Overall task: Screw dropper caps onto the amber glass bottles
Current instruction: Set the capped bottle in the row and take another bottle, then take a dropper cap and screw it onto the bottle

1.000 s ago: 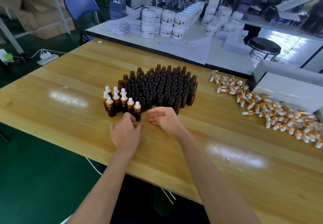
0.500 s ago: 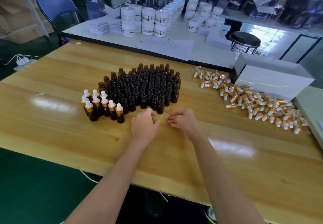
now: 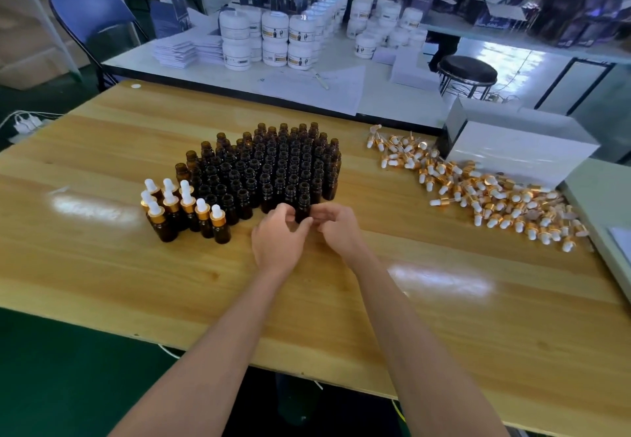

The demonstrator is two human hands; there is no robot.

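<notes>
Wooden table [image 3: 102,266] holds everything. The left hand [image 3: 278,240] pinches an upright uncapped bottle [image 3: 303,206]. The right hand [image 3: 339,231] is loosely curled and seemingly empty, with the dropper caps [image 3: 478,194] well to its right, nearer its fingers.

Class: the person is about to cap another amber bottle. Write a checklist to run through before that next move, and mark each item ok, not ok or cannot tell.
1. Front bottle stands upright with an open neck: ok.
2. Left hand has its fingers and thumb round the front bottle: ok.
3. Right hand holds a cap ready: cannot tell; its fingers are curled beside the bottle and no cap shows.
4. Loose dropper caps lie in a pile on the table, to the right of the bottles: ok.
5. Capped bottles are grouped at the left end, apart from the hands: ok.
</notes>
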